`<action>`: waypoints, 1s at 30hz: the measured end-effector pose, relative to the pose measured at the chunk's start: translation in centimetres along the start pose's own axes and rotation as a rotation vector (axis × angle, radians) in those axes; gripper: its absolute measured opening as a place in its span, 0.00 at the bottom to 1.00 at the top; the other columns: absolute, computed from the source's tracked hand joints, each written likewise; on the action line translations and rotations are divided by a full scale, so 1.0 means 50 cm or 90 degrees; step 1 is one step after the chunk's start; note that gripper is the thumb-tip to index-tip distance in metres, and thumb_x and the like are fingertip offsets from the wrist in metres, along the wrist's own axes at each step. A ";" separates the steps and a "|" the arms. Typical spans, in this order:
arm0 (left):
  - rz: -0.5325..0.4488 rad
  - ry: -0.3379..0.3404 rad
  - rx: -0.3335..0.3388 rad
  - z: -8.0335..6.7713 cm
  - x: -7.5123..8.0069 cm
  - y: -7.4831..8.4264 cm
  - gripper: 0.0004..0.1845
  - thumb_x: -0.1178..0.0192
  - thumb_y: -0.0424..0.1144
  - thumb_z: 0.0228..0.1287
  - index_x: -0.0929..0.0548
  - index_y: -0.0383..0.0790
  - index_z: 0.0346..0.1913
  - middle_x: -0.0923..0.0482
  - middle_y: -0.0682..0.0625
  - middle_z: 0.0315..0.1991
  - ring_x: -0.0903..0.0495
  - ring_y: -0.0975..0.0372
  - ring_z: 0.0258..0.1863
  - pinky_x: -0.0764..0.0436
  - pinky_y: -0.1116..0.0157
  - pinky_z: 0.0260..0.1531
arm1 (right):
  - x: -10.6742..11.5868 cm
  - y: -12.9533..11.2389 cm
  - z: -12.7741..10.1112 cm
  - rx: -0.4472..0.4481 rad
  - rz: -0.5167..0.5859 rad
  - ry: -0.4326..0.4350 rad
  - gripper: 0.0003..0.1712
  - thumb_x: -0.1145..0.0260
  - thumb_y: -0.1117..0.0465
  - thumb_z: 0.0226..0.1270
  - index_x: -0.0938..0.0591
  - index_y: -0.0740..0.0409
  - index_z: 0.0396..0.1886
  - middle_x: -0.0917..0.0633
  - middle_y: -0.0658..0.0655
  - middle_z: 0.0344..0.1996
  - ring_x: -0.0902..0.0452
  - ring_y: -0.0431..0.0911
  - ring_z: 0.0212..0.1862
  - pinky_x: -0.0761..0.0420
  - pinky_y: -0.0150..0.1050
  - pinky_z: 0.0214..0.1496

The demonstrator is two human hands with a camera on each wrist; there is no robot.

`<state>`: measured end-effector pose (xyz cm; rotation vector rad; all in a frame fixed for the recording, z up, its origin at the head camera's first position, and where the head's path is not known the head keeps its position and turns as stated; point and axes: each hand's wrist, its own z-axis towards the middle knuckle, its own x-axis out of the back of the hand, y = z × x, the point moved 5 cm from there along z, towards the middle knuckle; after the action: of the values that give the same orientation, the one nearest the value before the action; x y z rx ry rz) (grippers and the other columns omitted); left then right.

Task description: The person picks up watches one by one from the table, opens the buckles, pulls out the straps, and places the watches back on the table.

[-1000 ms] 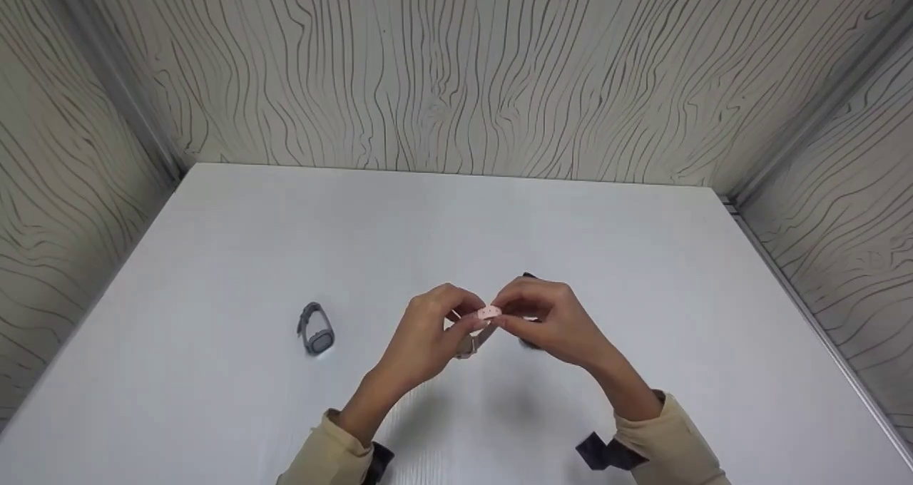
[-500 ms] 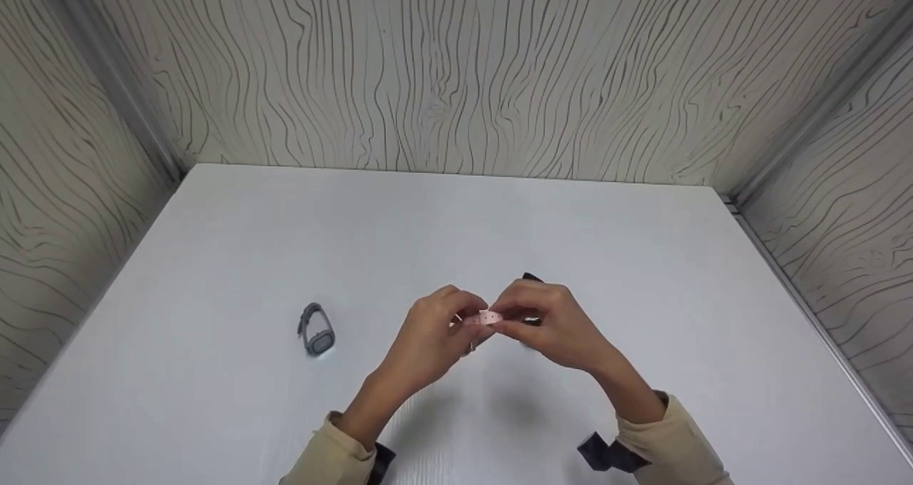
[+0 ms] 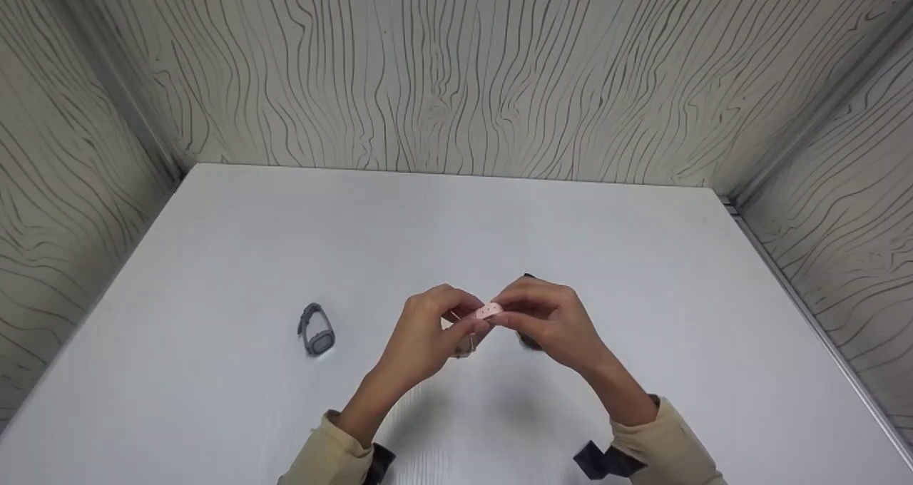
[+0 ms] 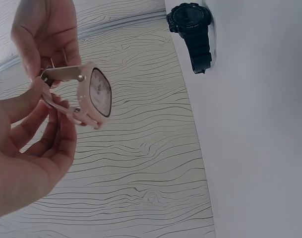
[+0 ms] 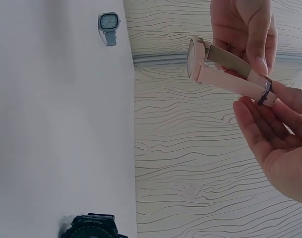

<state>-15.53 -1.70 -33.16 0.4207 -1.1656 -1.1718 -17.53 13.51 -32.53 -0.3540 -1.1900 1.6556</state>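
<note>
Pinching the pale pink square-faced wristwatch [image 3: 488, 312] by its soft, bendy strap, the left hand [image 3: 428, 335] and right hand [image 3: 553, 321] hold it above the white table [image 3: 456, 235], near 6 o'clock. It looks light; grip near the buckle, sparing the glass. A grey watch [image 3: 316, 329] lies at 9 o'clock, a black one [image 4: 193, 29] behind the hands.

Bright, even light from overhead; soft shadows fall on the desk [image 3: 214, 399] toward its near edge. Head view bends at its corners; wrist views are slightly soft.
</note>
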 end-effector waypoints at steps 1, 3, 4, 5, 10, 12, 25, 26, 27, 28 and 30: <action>-0.002 0.004 -0.001 -0.001 0.000 -0.001 0.06 0.37 0.35 0.56 0.17 0.37 0.36 0.21 0.52 0.31 0.22 0.63 0.32 0.21 0.68 0.35 | 0.000 0.001 0.000 -0.006 0.012 0.002 0.07 0.38 0.76 0.56 0.19 0.71 0.36 0.20 0.62 0.31 0.22 0.47 0.34 0.20 0.36 0.37; -0.004 0.011 -0.006 -0.003 0.001 -0.002 0.07 0.36 0.36 0.56 0.16 0.37 0.36 0.21 0.52 0.31 0.22 0.63 0.32 0.21 0.67 0.35 | -0.001 0.002 -0.001 -0.025 0.028 -0.001 0.07 0.38 0.75 0.57 0.19 0.71 0.37 0.21 0.62 0.31 0.22 0.47 0.35 0.20 0.37 0.38; -0.004 0.013 -0.006 -0.004 0.001 -0.003 0.07 0.36 0.36 0.55 0.16 0.37 0.36 0.21 0.52 0.30 0.22 0.63 0.32 0.21 0.68 0.34 | -0.001 0.003 -0.001 -0.032 0.025 -0.006 0.07 0.37 0.74 0.57 0.19 0.70 0.37 0.21 0.62 0.32 0.22 0.47 0.34 0.20 0.37 0.38; 0.001 0.014 -0.004 -0.005 0.000 -0.003 0.07 0.36 0.35 0.55 0.16 0.37 0.36 0.21 0.52 0.30 0.22 0.63 0.32 0.21 0.68 0.34 | -0.002 0.003 -0.001 -0.038 0.019 -0.015 0.07 0.37 0.74 0.57 0.19 0.70 0.37 0.20 0.62 0.32 0.22 0.47 0.35 0.20 0.37 0.38; 0.028 0.006 0.017 -0.007 -0.005 -0.002 0.05 0.35 0.31 0.54 0.16 0.37 0.35 0.22 0.52 0.30 0.22 0.63 0.32 0.22 0.70 0.33 | -0.012 -0.014 0.008 -0.051 -0.082 -0.067 0.06 0.38 0.75 0.57 0.19 0.67 0.34 0.20 0.60 0.31 0.22 0.46 0.33 0.20 0.37 0.35; 0.042 0.002 0.018 -0.006 -0.007 0.001 0.05 0.35 0.31 0.53 0.16 0.37 0.34 0.22 0.51 0.30 0.23 0.64 0.31 0.22 0.70 0.32 | -0.017 -0.023 0.013 -0.054 -0.134 -0.082 0.06 0.37 0.76 0.55 0.20 0.67 0.33 0.20 0.60 0.29 0.22 0.46 0.32 0.19 0.37 0.34; 0.014 0.018 -0.006 -0.003 0.002 0.015 0.05 0.35 0.33 0.55 0.15 0.37 0.34 0.22 0.51 0.30 0.22 0.64 0.31 0.22 0.71 0.31 | -0.010 -0.024 0.016 0.038 -0.177 -0.050 0.03 0.34 0.70 0.55 0.17 0.62 0.31 0.19 0.54 0.26 0.24 0.43 0.28 0.21 0.33 0.29; 0.010 0.020 -0.009 -0.002 0.002 0.014 0.04 0.36 0.32 0.55 0.15 0.37 0.34 0.21 0.51 0.30 0.21 0.64 0.32 0.22 0.71 0.32 | -0.009 -0.022 0.015 0.043 -0.169 -0.043 0.04 0.34 0.72 0.55 0.17 0.62 0.31 0.19 0.55 0.26 0.25 0.44 0.28 0.21 0.33 0.29; 0.007 0.023 -0.015 -0.002 0.003 0.016 0.04 0.36 0.32 0.55 0.15 0.37 0.34 0.21 0.51 0.30 0.21 0.64 0.32 0.22 0.71 0.32 | -0.008 -0.021 0.015 0.042 -0.156 -0.037 0.05 0.34 0.73 0.54 0.17 0.63 0.30 0.19 0.56 0.25 0.24 0.44 0.28 0.21 0.33 0.30; 0.007 0.026 -0.020 -0.001 0.004 0.015 0.04 0.36 0.32 0.55 0.15 0.37 0.34 0.21 0.51 0.30 0.21 0.63 0.32 0.21 0.70 0.33 | -0.007 -0.020 0.015 0.041 -0.144 -0.031 0.05 0.34 0.74 0.53 0.17 0.64 0.30 0.19 0.57 0.25 0.24 0.44 0.28 0.20 0.34 0.31; 0.005 0.031 -0.028 0.001 0.005 0.015 0.04 0.36 0.31 0.55 0.15 0.37 0.34 0.21 0.51 0.30 0.20 0.63 0.32 0.21 0.70 0.33 | -0.006 -0.017 0.014 0.038 -0.121 -0.020 0.06 0.35 0.75 0.53 0.17 0.65 0.31 0.19 0.59 0.26 0.23 0.45 0.29 0.20 0.35 0.32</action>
<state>-15.20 -1.61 -32.42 0.4076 -1.0967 -1.1726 -17.42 12.86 -31.56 -0.1723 -1.1579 1.5334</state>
